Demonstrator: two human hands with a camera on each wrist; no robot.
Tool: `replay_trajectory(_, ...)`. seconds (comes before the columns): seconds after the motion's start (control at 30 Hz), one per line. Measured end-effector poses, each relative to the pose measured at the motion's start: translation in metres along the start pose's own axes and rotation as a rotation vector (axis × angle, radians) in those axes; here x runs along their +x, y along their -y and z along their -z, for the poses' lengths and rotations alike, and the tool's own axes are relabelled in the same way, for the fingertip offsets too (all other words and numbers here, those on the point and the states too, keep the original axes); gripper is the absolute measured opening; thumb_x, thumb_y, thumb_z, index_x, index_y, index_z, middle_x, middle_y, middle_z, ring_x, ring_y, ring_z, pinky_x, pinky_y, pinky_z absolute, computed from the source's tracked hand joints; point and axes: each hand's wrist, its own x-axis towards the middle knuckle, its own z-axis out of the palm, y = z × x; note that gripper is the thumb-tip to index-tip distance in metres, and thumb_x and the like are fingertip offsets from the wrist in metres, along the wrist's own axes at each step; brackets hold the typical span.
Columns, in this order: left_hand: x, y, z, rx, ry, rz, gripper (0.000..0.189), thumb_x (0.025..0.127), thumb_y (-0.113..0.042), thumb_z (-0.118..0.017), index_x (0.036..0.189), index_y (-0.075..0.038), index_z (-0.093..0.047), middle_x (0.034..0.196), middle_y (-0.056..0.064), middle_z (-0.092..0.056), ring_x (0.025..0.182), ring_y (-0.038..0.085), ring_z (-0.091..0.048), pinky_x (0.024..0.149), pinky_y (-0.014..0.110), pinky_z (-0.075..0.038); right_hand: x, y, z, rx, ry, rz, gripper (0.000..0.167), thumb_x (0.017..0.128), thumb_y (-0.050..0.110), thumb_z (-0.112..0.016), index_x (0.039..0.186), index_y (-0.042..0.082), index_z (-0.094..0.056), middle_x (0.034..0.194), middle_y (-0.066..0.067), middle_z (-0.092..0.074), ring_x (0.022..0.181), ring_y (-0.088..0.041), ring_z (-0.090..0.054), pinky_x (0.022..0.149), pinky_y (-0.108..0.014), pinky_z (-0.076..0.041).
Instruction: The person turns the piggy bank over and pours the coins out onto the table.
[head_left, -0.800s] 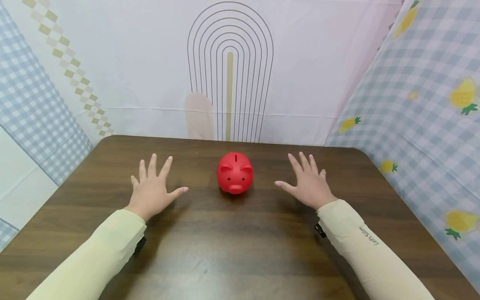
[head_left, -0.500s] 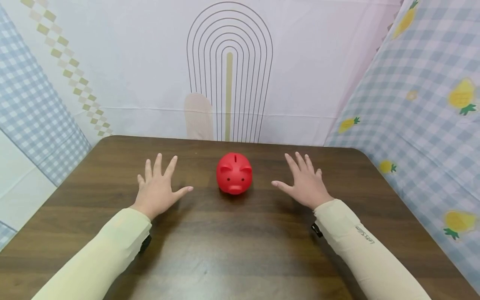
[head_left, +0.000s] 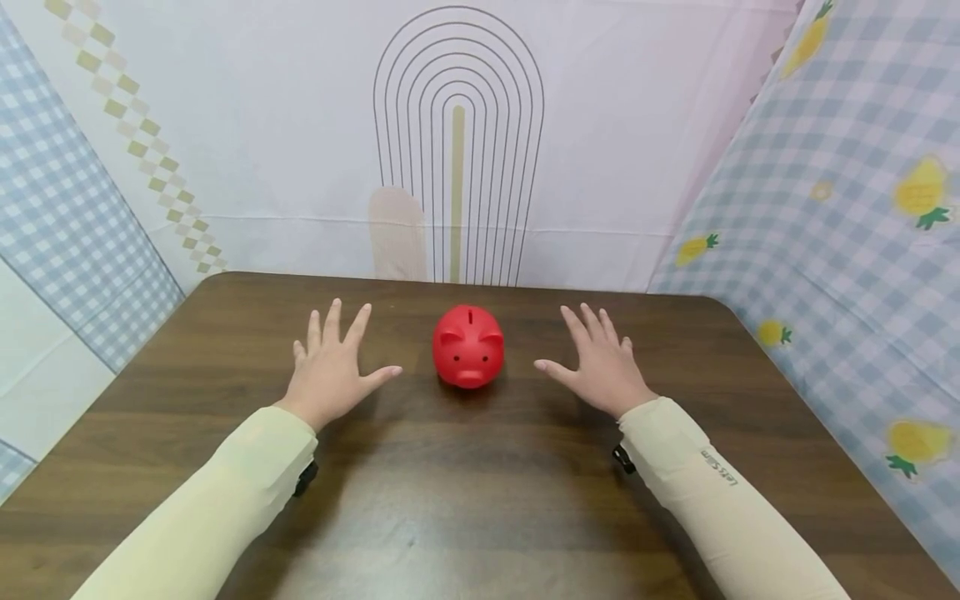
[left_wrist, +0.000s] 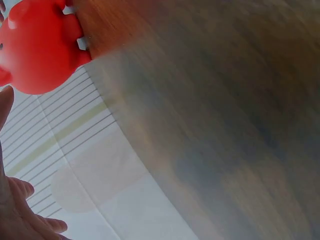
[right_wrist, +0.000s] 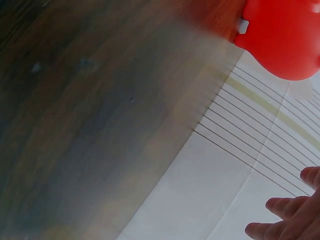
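Note:
A red piggy bank (head_left: 468, 348) with a coin slot on top stands upright on the brown wooden table (head_left: 442, 500), its snout toward me. To its left is my left hand (head_left: 330, 371), palm down with fingers spread and the thumb nearest the pig. On the other side my right hand (head_left: 603, 367) has the same spread pose. Gaps separate both hands from the pig, and neither holds anything. The left wrist view has the piggy bank (left_wrist: 37, 47) at upper left, above my fingers. In the right wrist view the piggy bank (right_wrist: 285, 37) is cut off at upper right.
A white cloth (head_left: 300, 125) printed with thin arches hangs behind the table's far edge. Blue checked cloth with pineapples (head_left: 847, 242) hangs at the right, and more blue checked cloth (head_left: 75, 167) at the left. A dark wrist strap (head_left: 624, 459) shows under the right sleeve.
Both hands have moved inward toward the piggy bank, the left hand farther than the right. The piggy bank has stayed in place.

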Motion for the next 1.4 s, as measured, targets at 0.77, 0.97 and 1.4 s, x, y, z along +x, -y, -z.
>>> replay_trajectory(0.77, 0.005, -0.018, -0.003, -0.128, 0.017, 0.006, 0.099, 0.083, -0.062, -0.062, 0.156, -0.021, -0.009, 0.160, 0.021, -0.002, 0.143, 0.050, -0.004, 0.105, 0.073, -0.016, 0.008, 0.019, 0.000, 0.137, -0.059, 0.037, 0.097, 0.083, 0.067, -0.058, 0.154, 0.014, -0.020, 0.157, -0.017, -0.022, 0.144, -0.039, -0.018, 0.106, -0.069, -0.022)
replay_trajectory(0.97, 0.007, -0.024, -0.006, -0.175, 0.008, -0.006, 0.099, 0.083, -0.058, -0.065, 0.156, -0.020, -0.010, 0.160, 0.021, -0.004, 0.143, 0.049, -0.007, 0.109, 0.069, -0.018, 0.009, 0.022, -0.003, 0.183, -0.080, 0.039, 0.095, 0.083, 0.063, -0.060, 0.154, 0.013, -0.022, 0.157, -0.016, -0.023, 0.143, -0.036, -0.022, 0.106, -0.068, -0.025)
replay_trajectory(1.4, 0.011, -0.037, -0.010, -0.373, 0.025, 0.016, 0.097, 0.083, -0.049, -0.070, 0.156, -0.022, -0.011, 0.159, 0.017, -0.008, 0.141, 0.042, -0.022, 0.102, 0.061, -0.038, 0.012, 0.029, -0.009, 0.349, -0.110, 0.068, 0.091, 0.085, 0.051, -0.067, 0.154, 0.012, -0.022, 0.155, -0.014, -0.026, 0.143, -0.030, -0.026, 0.113, -0.052, -0.028)
